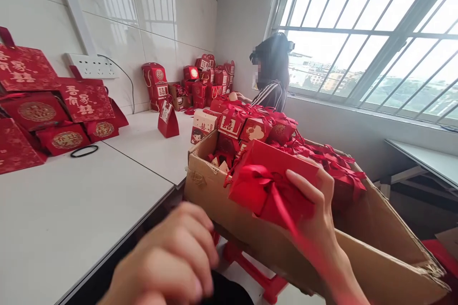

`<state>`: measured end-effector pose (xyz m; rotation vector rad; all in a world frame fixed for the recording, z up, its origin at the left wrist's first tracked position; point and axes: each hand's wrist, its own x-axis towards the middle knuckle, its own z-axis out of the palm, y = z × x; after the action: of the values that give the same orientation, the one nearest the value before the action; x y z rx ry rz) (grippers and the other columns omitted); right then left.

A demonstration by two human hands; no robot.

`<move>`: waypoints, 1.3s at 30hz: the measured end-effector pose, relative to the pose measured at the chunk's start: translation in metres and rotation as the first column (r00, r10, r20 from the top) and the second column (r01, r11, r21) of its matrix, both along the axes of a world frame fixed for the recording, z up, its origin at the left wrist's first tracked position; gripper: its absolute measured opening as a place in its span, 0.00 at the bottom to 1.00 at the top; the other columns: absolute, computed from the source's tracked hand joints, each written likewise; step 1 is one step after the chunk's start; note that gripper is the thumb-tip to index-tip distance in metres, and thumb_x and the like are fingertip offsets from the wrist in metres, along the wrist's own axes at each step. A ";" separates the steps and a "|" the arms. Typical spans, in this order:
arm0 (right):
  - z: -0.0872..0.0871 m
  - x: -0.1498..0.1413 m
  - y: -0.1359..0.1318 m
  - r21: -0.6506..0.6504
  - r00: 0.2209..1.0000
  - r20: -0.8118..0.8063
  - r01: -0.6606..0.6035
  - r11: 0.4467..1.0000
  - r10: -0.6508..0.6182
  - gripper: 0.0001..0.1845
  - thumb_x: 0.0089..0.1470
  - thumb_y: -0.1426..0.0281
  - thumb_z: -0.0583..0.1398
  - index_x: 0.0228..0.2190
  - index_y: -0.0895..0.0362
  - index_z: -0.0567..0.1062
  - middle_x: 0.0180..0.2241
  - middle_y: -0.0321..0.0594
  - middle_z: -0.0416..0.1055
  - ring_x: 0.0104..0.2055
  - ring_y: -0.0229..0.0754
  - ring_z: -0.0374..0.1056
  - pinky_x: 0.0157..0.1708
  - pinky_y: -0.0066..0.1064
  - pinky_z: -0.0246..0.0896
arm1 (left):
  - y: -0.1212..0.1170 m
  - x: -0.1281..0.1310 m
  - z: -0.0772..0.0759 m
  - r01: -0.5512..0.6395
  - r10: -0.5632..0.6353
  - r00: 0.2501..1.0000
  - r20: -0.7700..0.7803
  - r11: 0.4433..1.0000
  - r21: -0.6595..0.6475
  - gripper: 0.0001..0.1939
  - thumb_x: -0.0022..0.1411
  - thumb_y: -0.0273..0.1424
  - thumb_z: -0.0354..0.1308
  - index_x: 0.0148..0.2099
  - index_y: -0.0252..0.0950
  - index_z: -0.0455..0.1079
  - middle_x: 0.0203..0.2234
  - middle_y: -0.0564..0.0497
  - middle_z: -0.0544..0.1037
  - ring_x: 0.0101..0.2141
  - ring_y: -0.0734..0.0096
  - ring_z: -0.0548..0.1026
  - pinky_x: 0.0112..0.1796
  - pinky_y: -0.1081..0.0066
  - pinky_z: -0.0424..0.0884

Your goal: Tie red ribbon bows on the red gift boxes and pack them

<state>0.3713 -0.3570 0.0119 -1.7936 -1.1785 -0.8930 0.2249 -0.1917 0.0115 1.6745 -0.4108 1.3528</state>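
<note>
My right hand (325, 214) grips a red gift box (286, 152) by its side, fingers over the top face. The box is tilted, and a shiny red ribbon bow (263, 183) is tied on the side facing me, one ribbon tail trailing toward my wrist. Lower left, apart from the box, is my left hand (171, 252), blurred, its fingers curled in; whatever may be in them is hidden. Beneath and behind the held box stands an open cardboard carton (211, 200), filled toward its far side with several red gift boxes (255, 128) and ribbons.
Red gift boxes (86, 100) are stacked at left on the white table (71, 219), near a black band (84, 151). A small red triangular box (168, 121) stands farther back. Behind the carton is another person (274, 86). A red stool (246, 267) is below the carton.
</note>
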 end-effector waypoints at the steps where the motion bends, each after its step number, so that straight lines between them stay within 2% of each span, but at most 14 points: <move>1: 0.004 0.000 -0.001 -0.054 0.998 0.066 0.019 0.998 -0.015 0.38 0.43 0.72 0.66 0.54 0.44 0.59 0.56 0.46 0.49 0.58 0.55 0.54 0.51 0.51 0.61 | 0.003 0.006 0.004 -0.062 0.065 0.998 0.023 0.992 -0.109 0.15 0.66 0.37 0.43 0.33 0.45 0.69 0.16 0.55 0.68 0.22 0.71 0.69 0.31 0.65 0.72; 3: 0.007 0.000 -0.001 -0.138 0.994 0.104 0.040 0.990 -0.026 0.38 0.46 0.73 0.64 0.56 0.44 0.56 0.56 0.47 0.48 0.58 0.56 0.54 0.50 0.51 0.63 | 0.004 0.021 0.010 -0.206 0.200 0.979 -0.050 0.965 -0.163 0.07 0.62 0.34 0.51 0.41 0.42 0.68 0.30 0.52 0.71 0.33 0.70 0.71 0.38 0.65 0.71; 6: 0.004 -0.002 -0.002 -0.210 0.998 0.069 0.027 0.977 -0.013 0.39 0.46 0.69 0.65 0.57 0.45 0.54 0.57 0.48 0.46 0.58 0.57 0.55 0.49 0.53 0.64 | 0.005 0.039 0.016 -0.296 0.297 0.917 -0.265 0.954 0.046 0.21 0.56 0.30 0.58 0.52 0.40 0.62 0.46 0.47 0.68 0.44 0.66 0.69 0.44 0.66 0.68; 10: -0.001 -0.004 -0.005 -0.209 0.999 0.011 -0.027 0.977 0.030 0.38 0.47 0.67 0.65 0.57 0.47 0.55 0.57 0.49 0.45 0.59 0.57 0.54 0.50 0.53 0.64 | 0.006 0.046 0.018 -0.234 0.299 0.892 -0.338 0.947 0.221 0.03 0.61 0.27 0.53 0.38 0.38 0.68 0.35 0.52 0.72 0.39 0.73 0.71 0.41 0.72 0.68; 14: -0.006 -0.003 -0.008 -0.182 1.000 0.008 -0.019 0.983 0.021 0.35 0.49 0.71 0.63 0.56 0.47 0.56 0.57 0.48 0.45 0.59 0.55 0.54 0.51 0.51 0.64 | -0.011 0.041 0.014 -0.194 0.246 0.952 -0.182 0.946 0.261 0.02 0.60 0.24 0.55 0.36 0.35 0.66 0.30 0.52 0.73 0.32 0.76 0.72 0.35 0.74 0.68; 19: -0.009 0.000 -0.018 -0.159 1.000 0.002 -0.007 0.987 0.007 0.34 0.52 0.75 0.60 0.57 0.45 0.55 0.58 0.47 0.44 0.60 0.54 0.52 0.51 0.51 0.64 | -0.044 0.041 0.007 -0.235 0.251 0.968 0.019 0.877 0.419 0.04 0.55 0.21 0.60 0.33 0.32 0.67 0.25 0.53 0.74 0.25 0.77 0.70 0.31 0.71 0.65; 23: -0.008 0.001 -0.028 -0.152 1.000 0.006 0.022 0.988 -0.021 0.35 0.52 0.74 0.60 0.58 0.45 0.54 0.58 0.48 0.44 0.60 0.53 0.53 0.49 0.50 0.65 | -0.060 0.048 0.007 -0.248 0.263 0.965 0.026 0.868 0.431 0.04 0.55 0.22 0.59 0.32 0.32 0.66 0.20 0.55 0.73 0.21 0.79 0.67 0.30 0.70 0.63; 27: -0.011 0.006 -0.039 -0.134 0.999 -0.022 0.043 0.990 -0.046 0.34 0.50 0.74 0.62 0.56 0.45 0.58 0.58 0.46 0.46 0.59 0.53 0.54 0.51 0.49 0.63 | -0.057 0.058 0.013 -0.227 0.248 0.969 0.005 0.877 0.423 0.06 0.56 0.21 0.57 0.31 0.35 0.64 0.16 0.59 0.68 0.19 0.80 0.63 0.31 0.71 0.65; 30: -0.014 0.020 -0.056 -0.007 0.967 -0.252 0.050 0.999 -0.050 0.37 0.39 0.67 0.69 0.52 0.46 0.65 0.56 0.45 0.54 0.56 0.54 0.60 0.51 0.49 0.63 | -0.044 0.073 0.008 -0.238 0.267 0.962 -0.050 0.918 0.317 0.07 0.60 0.23 0.52 0.30 0.36 0.61 0.18 0.57 0.67 0.22 0.77 0.64 0.30 0.72 0.64; 32: -0.011 0.035 -0.072 0.227 0.830 -0.553 0.066 0.972 0.073 0.39 0.33 0.58 0.71 0.50 0.48 0.67 0.52 0.45 0.63 0.51 0.55 0.65 0.49 0.49 0.65 | -0.038 0.088 -0.004 -0.253 0.291 0.952 -0.091 0.921 0.296 0.10 0.62 0.26 0.46 0.27 0.37 0.59 0.20 0.54 0.67 0.25 0.73 0.66 0.29 0.71 0.63; 34: -0.002 0.051 -0.088 0.465 0.523 -0.778 0.107 0.879 0.348 0.36 0.38 0.50 0.66 0.49 0.49 0.68 0.48 0.44 0.69 0.48 0.53 0.68 0.46 0.49 0.67 | -0.038 0.105 -0.021 -0.246 0.316 0.940 -0.128 0.890 0.385 0.10 0.62 0.28 0.45 0.29 0.36 0.62 0.24 0.51 0.71 0.30 0.69 0.68 0.33 0.68 0.64; 36: 0.012 0.063 -0.102 0.609 0.196 -0.791 0.157 0.777 0.580 0.31 0.46 0.46 0.59 0.48 0.48 0.68 0.48 0.42 0.71 0.48 0.51 0.69 0.45 0.47 0.68 | -0.044 0.120 -0.041 -0.243 0.346 0.928 -0.138 0.844 0.479 0.07 0.61 0.29 0.47 0.33 0.36 0.65 0.30 0.49 0.74 0.35 0.67 0.70 0.40 0.65 0.63; 37: 0.019 0.066 -0.106 0.647 0.083 -0.761 0.181 0.741 0.644 0.29 0.49 0.47 0.57 0.48 0.48 0.68 0.48 0.41 0.71 0.48 0.49 0.69 0.45 0.46 0.68 | -0.047 0.125 -0.051 -0.267 0.380 0.915 -0.134 0.821 0.504 0.08 0.61 0.29 0.47 0.34 0.35 0.66 0.31 0.49 0.75 0.35 0.66 0.70 0.41 0.64 0.61; 39: 0.028 0.070 -0.112 0.679 -0.029 -0.714 0.215 0.702 0.700 0.27 0.52 0.48 0.54 0.48 0.49 0.68 0.50 0.39 0.71 0.50 0.46 0.68 0.46 0.42 0.68 | -0.054 0.133 -0.068 -0.339 0.450 0.888 -0.099 0.783 0.521 0.09 0.61 0.30 0.47 0.34 0.36 0.67 0.28 0.50 0.74 0.33 0.65 0.68 0.42 0.63 0.59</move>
<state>0.4415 -0.4691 0.0394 -0.9482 -0.0723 0.4109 0.3578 -0.2457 -0.0561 2.4237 -0.2923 1.4126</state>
